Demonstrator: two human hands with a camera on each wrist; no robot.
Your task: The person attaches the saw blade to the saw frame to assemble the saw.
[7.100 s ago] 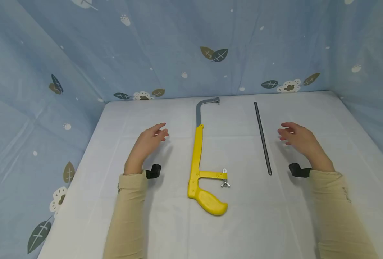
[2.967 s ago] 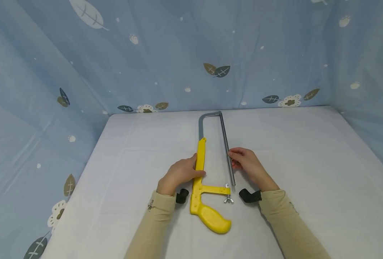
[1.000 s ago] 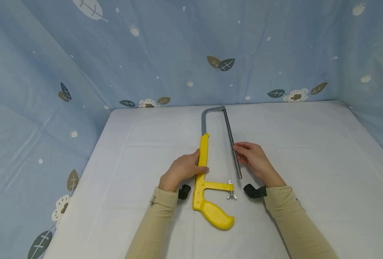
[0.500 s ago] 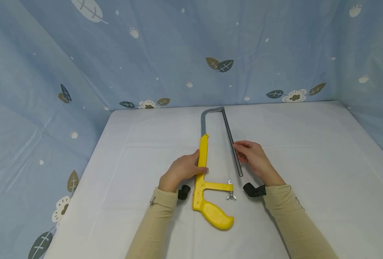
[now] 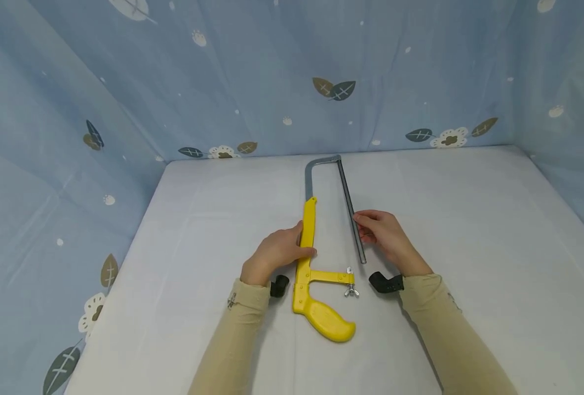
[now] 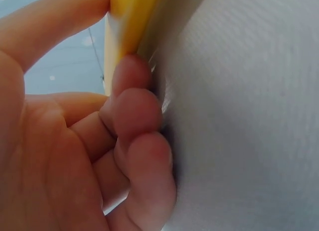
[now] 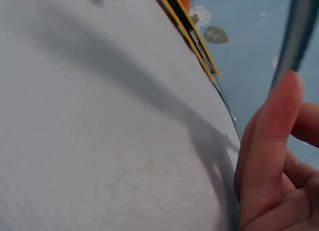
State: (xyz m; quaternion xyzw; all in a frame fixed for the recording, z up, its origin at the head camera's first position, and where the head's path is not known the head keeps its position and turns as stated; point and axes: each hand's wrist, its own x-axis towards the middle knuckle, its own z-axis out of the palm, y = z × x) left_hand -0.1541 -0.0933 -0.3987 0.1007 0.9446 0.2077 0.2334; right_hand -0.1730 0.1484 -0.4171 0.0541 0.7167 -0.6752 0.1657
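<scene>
A yellow hacksaw frame (image 5: 308, 230) with a grey bent front arm lies on the white table, its handle (image 5: 330, 322) towards me. My left hand (image 5: 278, 250) grips the frame's spine, thumb on the near side; the left wrist view shows its fingers (image 6: 138, 111) curled under the yellow bar (image 6: 132, 22). Between thumb and fingers, my right hand (image 5: 386, 237) pinches a narrow dark grey hacksaw blade (image 5: 348, 197). The blade's far end meets the tip of the front arm. Its near end stands apart, just right of the post with the wing nut (image 5: 351, 291).
White cloth covers the table (image 5: 198, 219), backed by a blue patterned curtain (image 5: 252, 71). Black wrist mounts (image 5: 386, 282) stick out from both sleeves, the right one close to the blade's near end.
Seven seconds ago both hands hovered apart and the blade lay off to the right. It has since come left against the frame's tip. Over the last second the hands hardly move.
</scene>
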